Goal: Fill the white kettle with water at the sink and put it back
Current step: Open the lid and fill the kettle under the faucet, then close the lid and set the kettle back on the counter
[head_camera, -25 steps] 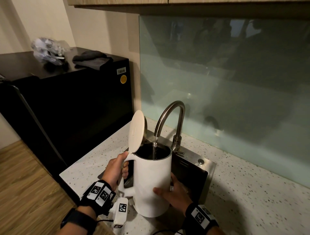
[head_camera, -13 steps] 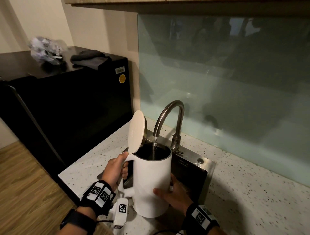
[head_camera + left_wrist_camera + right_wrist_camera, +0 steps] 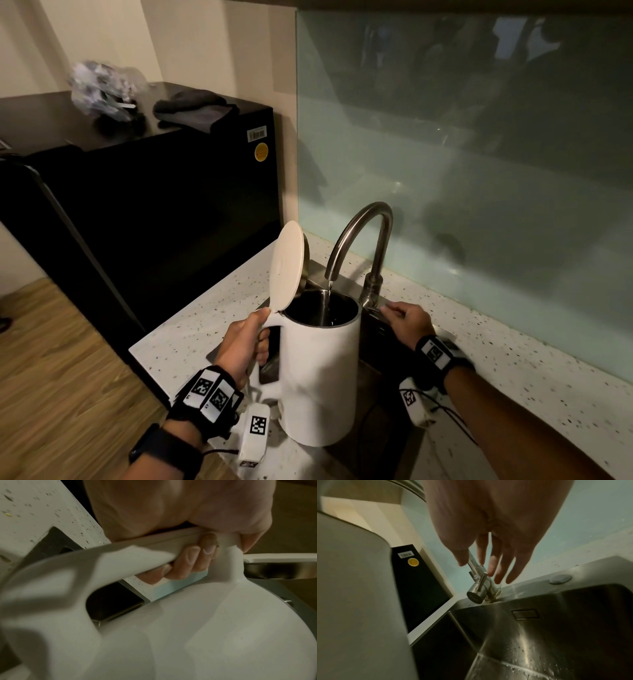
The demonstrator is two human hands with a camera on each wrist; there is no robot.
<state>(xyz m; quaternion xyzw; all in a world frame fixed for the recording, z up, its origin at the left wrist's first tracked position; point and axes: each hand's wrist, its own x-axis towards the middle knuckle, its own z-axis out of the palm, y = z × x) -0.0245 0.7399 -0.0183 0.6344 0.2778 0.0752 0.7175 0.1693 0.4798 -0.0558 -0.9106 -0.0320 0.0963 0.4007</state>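
The white kettle (image 3: 320, 373) is held up over the steel sink (image 3: 556, 628) with its lid (image 3: 287, 267) flipped upright. A thin stream of water falls from the curved tap (image 3: 359, 236) into its open mouth. My left hand (image 3: 245, 342) grips the kettle's handle (image 3: 154, 545), fingers curled round it and thumb on top. My right hand (image 3: 406, 322) is beside the tap's base with its fingers straight. In the right wrist view those fingers (image 3: 498, 566) reach to the tap's lever (image 3: 478, 586); whether they touch it I cannot tell.
A speckled white countertop (image 3: 513, 359) surrounds the sink, with a green glass splashback (image 3: 479, 171) behind. A black fridge (image 3: 154, 205) stands at the left, carrying a plastic bag (image 3: 102, 89) and a dark cloth (image 3: 195, 108). A dark flat object (image 3: 267, 371) lies on the counter behind the handle.
My right hand has left the kettle's side and moved up and right to the tap's lever. The left hand alone now holds the kettle under the running water.
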